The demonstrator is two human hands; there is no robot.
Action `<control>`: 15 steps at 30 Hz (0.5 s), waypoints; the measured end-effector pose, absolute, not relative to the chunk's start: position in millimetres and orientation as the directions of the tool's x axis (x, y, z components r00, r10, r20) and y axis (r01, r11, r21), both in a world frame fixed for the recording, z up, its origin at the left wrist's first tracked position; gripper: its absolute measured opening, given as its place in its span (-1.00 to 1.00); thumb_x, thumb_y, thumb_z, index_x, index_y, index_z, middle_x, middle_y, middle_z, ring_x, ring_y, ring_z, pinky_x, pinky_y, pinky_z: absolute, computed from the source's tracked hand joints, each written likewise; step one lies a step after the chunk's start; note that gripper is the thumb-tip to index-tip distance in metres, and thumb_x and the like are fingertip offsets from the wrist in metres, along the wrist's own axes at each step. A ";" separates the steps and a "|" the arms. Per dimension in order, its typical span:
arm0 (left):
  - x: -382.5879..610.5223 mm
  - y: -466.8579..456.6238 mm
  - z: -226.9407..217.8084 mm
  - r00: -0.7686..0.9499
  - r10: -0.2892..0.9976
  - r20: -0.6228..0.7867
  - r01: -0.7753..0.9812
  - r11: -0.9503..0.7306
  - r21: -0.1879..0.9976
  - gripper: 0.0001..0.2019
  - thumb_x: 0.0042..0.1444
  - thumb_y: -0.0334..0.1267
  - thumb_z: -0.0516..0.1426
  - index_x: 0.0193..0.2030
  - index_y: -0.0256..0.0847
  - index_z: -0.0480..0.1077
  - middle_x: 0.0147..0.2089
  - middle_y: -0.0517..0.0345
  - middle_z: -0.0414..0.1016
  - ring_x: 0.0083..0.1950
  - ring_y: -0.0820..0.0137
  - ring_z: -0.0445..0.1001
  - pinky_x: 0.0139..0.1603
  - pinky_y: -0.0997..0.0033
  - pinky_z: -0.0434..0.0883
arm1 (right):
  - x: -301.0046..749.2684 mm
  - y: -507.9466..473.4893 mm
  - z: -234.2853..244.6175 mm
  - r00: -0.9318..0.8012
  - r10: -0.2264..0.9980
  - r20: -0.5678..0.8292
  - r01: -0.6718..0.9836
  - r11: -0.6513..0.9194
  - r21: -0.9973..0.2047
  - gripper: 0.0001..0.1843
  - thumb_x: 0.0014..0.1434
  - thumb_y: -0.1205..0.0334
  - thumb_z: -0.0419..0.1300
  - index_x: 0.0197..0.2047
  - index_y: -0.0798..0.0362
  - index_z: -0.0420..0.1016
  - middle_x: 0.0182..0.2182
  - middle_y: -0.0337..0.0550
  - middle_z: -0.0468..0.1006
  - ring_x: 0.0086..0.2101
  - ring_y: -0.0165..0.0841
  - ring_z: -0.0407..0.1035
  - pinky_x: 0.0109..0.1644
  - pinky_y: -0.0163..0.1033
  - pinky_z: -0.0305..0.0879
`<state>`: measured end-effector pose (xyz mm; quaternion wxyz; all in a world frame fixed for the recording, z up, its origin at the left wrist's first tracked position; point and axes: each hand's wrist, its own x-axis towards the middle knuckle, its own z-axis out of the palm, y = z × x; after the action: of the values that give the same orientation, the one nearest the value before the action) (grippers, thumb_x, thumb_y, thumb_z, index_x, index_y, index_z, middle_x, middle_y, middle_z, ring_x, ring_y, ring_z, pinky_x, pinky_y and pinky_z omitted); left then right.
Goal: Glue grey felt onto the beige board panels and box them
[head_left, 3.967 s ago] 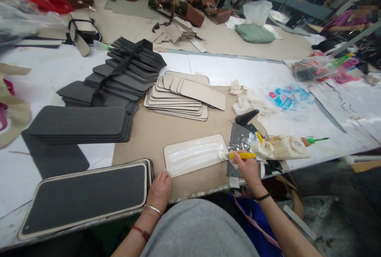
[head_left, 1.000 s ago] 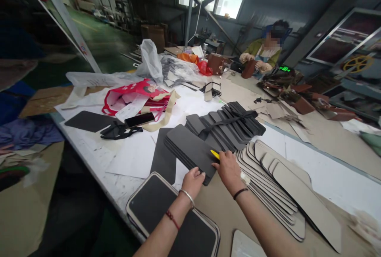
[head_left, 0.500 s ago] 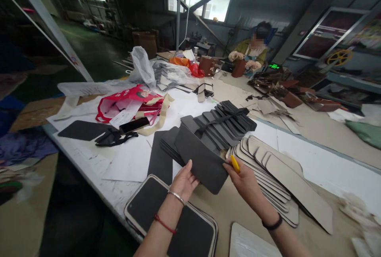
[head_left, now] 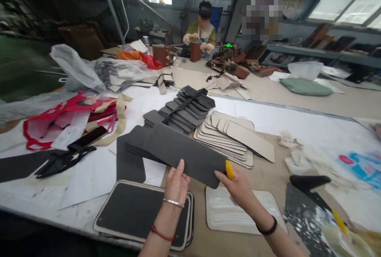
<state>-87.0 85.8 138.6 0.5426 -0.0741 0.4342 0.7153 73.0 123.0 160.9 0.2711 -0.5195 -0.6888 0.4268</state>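
Both hands hold one dark grey rounded panel (head_left: 184, 154) in the air above the table. My left hand (head_left: 177, 183) pinches its near edge. My right hand (head_left: 235, 185) grips its right end and also keeps a yellow brush handle (head_left: 229, 169) between the fingers. Below the panel lies a beige board smeared with white glue (head_left: 238, 212). To its left sits a stack of finished boards faced in dark grey (head_left: 139, 213). A stack of dark grey panels (head_left: 133, 145) lies behind the held one.
A fan of beige boards (head_left: 235, 138) and a strapped bundle of dark panels (head_left: 186, 108) lie further back. A glue-spattered plate with a black handle (head_left: 309, 209) is at the right. A red bag (head_left: 71, 118) and phone (head_left: 86, 138) lie left. Another person (head_left: 202, 30) works at the far end.
The dark panel has been lifted off its stack and carried rightwards, over the glued board. My view has swung right with it. Four seconds ago my right hand was brushing glue on the board.
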 end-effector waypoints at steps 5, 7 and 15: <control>-63.1 88.6 131.5 -0.223 0.727 -0.649 -0.904 0.095 0.417 -0.95 0.03 -0.36 0.14 -0.37 -0.29 0.33 -0.45 0.11 0.50 -0.42 0.46 0.48 -0.32 0.45 0.44 | 99.5 104.3 174.1 -0.525 0.775 0.352 0.659 0.632 -0.408 -0.79 0.15 0.28 -0.04 -0.50 0.05 0.29 -0.53 -0.16 0.32 -0.52 -0.41 0.21 -0.46 -0.34 0.11; -55.6 91.1 132.0 -0.170 0.742 -0.648 -0.919 0.118 0.377 -0.97 0.05 -0.39 0.11 -0.38 -0.30 0.34 -0.45 0.09 0.50 -0.41 0.45 0.49 -0.29 0.43 0.45 | 104.7 95.4 181.5 -0.600 0.721 0.347 0.634 0.693 -0.344 -0.82 0.16 0.34 -0.05 -0.43 0.06 0.32 -0.51 -0.17 0.32 -0.52 -0.42 0.22 -0.47 -0.36 0.10; -23.9 95.3 140.0 -0.008 0.779 -0.627 -0.928 0.227 0.295 -0.87 0.00 -0.37 0.13 -0.53 -0.33 0.37 -0.52 0.10 0.46 -0.45 0.42 0.46 -0.23 0.39 0.42 | 110.0 92.4 203.5 -0.666 0.677 0.315 0.378 0.669 -0.640 -0.78 0.19 0.23 0.01 -0.50 0.04 0.21 -0.54 -0.25 0.29 -0.50 -0.46 0.22 -0.44 -0.40 0.14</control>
<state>-23.9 95.3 140.0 0.6965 -0.1039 0.3586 0.6128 110.0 92.4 203.5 0.2749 -0.3028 -0.8712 0.2716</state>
